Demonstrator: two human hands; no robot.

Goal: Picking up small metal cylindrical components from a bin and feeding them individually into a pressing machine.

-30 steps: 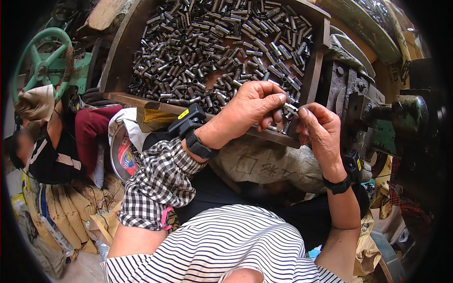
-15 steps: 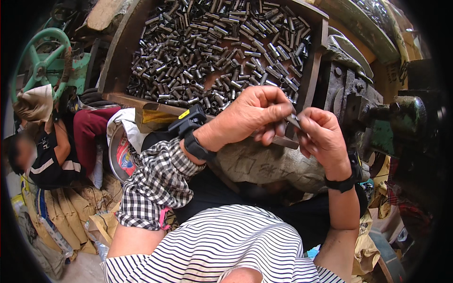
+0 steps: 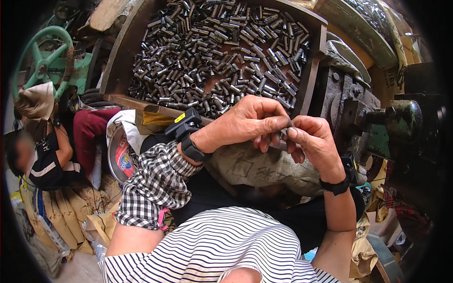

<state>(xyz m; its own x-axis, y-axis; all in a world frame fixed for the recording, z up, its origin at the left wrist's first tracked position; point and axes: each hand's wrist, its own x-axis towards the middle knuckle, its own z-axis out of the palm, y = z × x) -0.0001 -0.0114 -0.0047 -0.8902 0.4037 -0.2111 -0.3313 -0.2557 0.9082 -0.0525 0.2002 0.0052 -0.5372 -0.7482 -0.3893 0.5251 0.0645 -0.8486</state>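
gripped a small dark metal piece, mostly hidden, in the pinched fingers of the bare left hand and, apparently, the bare right hand too, by the near right corner of a dark brown wooden tray. judged work on this piece unfinished; saw many short grey metal tubes lying loose in the tray; could not tell handled from unhandled.

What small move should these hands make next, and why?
Perhaps ease the bare left hand back: it and the bare right hand pinch close together, mostly hiding what seems a small grey metal piece, near the brown wooden tray of short, dark metal tubes. A gap might show it.
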